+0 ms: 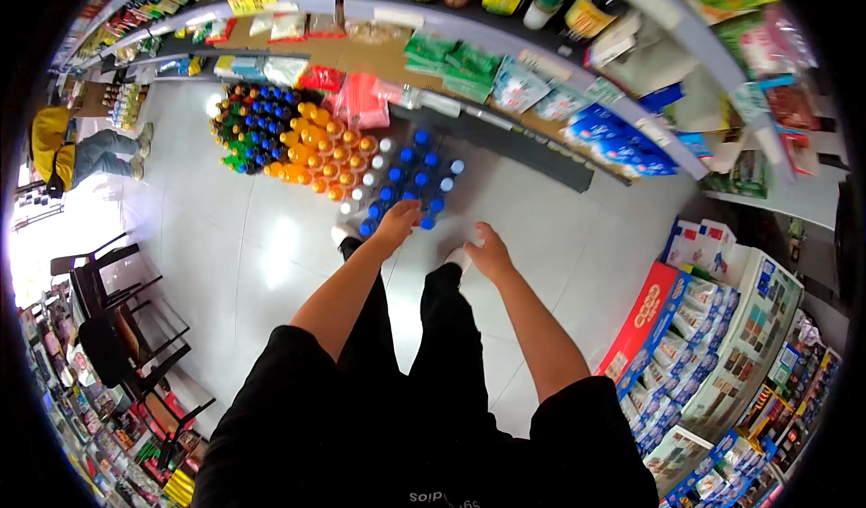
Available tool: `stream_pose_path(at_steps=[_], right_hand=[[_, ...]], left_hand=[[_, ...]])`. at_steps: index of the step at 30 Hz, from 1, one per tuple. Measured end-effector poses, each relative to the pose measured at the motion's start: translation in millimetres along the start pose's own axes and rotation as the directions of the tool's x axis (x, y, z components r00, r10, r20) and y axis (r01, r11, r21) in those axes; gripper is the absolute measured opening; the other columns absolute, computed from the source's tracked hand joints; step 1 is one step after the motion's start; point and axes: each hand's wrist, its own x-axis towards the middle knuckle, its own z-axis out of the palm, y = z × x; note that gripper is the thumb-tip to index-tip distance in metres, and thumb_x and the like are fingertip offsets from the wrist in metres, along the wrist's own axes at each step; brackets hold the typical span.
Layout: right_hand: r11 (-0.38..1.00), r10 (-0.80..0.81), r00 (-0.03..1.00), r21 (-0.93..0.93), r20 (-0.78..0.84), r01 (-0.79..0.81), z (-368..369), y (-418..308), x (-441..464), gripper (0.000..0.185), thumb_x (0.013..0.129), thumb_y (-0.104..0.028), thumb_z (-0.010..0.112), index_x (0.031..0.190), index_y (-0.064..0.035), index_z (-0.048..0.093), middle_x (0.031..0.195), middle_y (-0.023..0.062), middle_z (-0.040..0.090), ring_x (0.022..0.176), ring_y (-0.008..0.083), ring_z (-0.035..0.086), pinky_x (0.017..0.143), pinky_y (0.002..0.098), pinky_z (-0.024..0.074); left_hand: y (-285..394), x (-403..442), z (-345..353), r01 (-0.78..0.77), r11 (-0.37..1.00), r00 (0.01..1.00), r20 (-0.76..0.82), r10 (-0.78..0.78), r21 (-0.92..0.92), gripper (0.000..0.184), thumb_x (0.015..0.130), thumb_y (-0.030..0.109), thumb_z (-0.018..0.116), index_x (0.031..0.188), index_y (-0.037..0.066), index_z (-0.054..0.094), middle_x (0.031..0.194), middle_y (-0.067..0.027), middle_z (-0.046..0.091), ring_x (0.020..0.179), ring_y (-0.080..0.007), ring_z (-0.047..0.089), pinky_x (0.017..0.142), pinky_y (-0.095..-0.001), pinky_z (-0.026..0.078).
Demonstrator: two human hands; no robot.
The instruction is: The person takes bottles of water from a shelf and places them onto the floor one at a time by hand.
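My left hand is over the near edge of the blue-capped bottles, its fingers curled; whether it touches a cap cannot be made out. To the right, my right hand hangs above the floor with its fingers apart and nothing in it. The blue-capped bottles stand upright in rows on the floor. Beside them on the left are white-capped bottles, then orange drink bottles, and farther left dark bottles with blue, red and green caps.
Shelves with packets and sauce bottles curve across the top. A display of packs with a red panel stands at the right. Black chairs are at the left. Grey tiled floor lies around my feet. A person in yellow stands far left.
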Motion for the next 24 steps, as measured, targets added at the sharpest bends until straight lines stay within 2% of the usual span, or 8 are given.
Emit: stream_pose_path(at_steps=[1, 4, 5, 8, 14, 17, 23, 24], right_hand=[[0.993, -0.065, 0.997, 0.096, -0.046, 0.069, -7, -7, -6, 0.058, 0.075, -0.023, 0.062, 0.126, -0.0034, 0.043, 0.117, 0.0216, 0.052, 0.108, 0.0324, 0.052, 0.090, 0.0370, 0.0424], [0.957, -0.112, 0.988, 0.256, -0.106, 0.136, -47, -57, -36, 0.057, 0.075, -0.021, 0.065, 0.125, -0.0056, 0.043, 0.109, 0.0150, 0.055, 0.086, 0.0215, 0.059, 0.075, 0.0327, 0.0476], [0.925, -0.184, 0.970, 0.306, -0.156, 0.225, -60, -68, -44, 0.056, 0.076, -0.017, 0.066, 0.125, -0.0072, 0.043, 0.107, 0.0126, 0.054, 0.077, 0.0153, 0.059, 0.069, 0.0287, 0.0477], [0.794, -0.301, 0.919, 0.468, -0.253, 0.388, -106, -111, -67, 0.053, 0.077, -0.014, 0.066, 0.125, -0.0082, 0.043, 0.108, 0.0122, 0.053, 0.078, 0.0151, 0.059, 0.069, 0.0272, 0.0472], [0.604, -0.495, 0.765, 0.470, -0.412, 0.643, -199, -184, -106, 0.049, 0.080, -0.008, 0.064, 0.123, -0.0063, 0.041, 0.101, 0.0072, 0.050, 0.075, 0.0106, 0.055, 0.063, 0.0229, 0.0446], [0.558, -0.547, 0.716, 0.448, -0.434, 0.698, -229, -218, -133, 0.047, 0.080, 0.001, 0.058, 0.123, -0.0048, 0.040, 0.100, 0.0073, 0.050, 0.084, 0.0135, 0.056, 0.072, 0.0248, 0.0459], [0.540, -0.663, 0.579, 0.232, -0.474, 0.809, -261, -267, -170, 0.047, 0.081, 0.002, 0.058, 0.123, -0.0057, 0.041, 0.100, 0.0066, 0.050, 0.081, 0.0100, 0.053, 0.069, 0.0228, 0.0449], [0.606, -0.644, 0.599, 0.161, -0.476, 0.779, -265, -278, -176, 0.047, 0.080, 0.002, 0.059, 0.123, -0.0075, 0.042, 0.100, 0.0056, 0.050, 0.079, 0.0088, 0.052, 0.069, 0.0225, 0.0450]], left_hand=[[15, -13, 5, -0.050, 0.999, 0.999, 0.004, 0.050, -0.014, 0.041, 0.083, 0.026, 0.052, 0.122, 0.012, 0.048, 0.100, -0.0021, 0.058, 0.090, -0.0135, 0.053, 0.077, -0.0305, 0.041], [57, -53, 21, -0.243, 0.967, 0.969, 0.016, 0.245, -0.079, 0.042, 0.083, 0.023, 0.052, 0.123, 0.011, 0.046, 0.105, -0.0033, 0.057, 0.093, -0.0142, 0.053, 0.079, -0.0302, 0.041], [76, -69, 29, -0.314, 0.942, 0.946, 0.042, 0.321, -0.120, 0.047, 0.081, 0.016, 0.054, 0.125, 0.005, 0.042, 0.105, -0.0060, 0.056, 0.088, -0.0126, 0.050, 0.073, -0.0264, 0.041], [136, -111, 44, -0.461, 0.882, 0.876, 0.110, 0.470, -0.096, 0.046, 0.082, 0.010, 0.052, 0.127, 0.005, 0.040, 0.107, -0.0074, 0.055, 0.094, -0.0139, 0.050, 0.079, -0.0264, 0.040], [256, -175, 66, -0.714, 0.661, 0.634, 0.189, 0.750, -0.229, 0.047, 0.082, 0.001, 0.050, 0.127, 0.005, 0.039, 0.110, -0.0108, 0.052, 0.100, -0.0190, 0.051, 0.088, -0.0304, 0.040], [300, -191, 69, -0.771, 0.581, 0.540, 0.216, 0.814, -0.261, 0.047, 0.082, -0.002, 0.049, 0.127, 0.006, 0.039, 0.110, -0.0102, 0.053, 0.100, -0.0191, 0.053, 0.088, -0.0299, 0.040], [371, -231, 55, -0.871, 0.451, 0.364, 0.360, 0.859, -0.196, 0.047, 0.081, -0.005, 0.049, 0.126, 0.006, 0.038, 0.109, -0.0087, 0.053, 0.099, -0.0184, 0.053, 0.088, -0.0295, 0.040], [380, -234, 46, -0.886, 0.418, 0.322, 0.386, 0.865, -0.198, 0.047, 0.082, -0.006, 0.048, 0.126, 0.008, 0.038, 0.109, -0.0076, 0.052, 0.099, -0.0178, 0.053, 0.087, -0.0285, 0.041]])
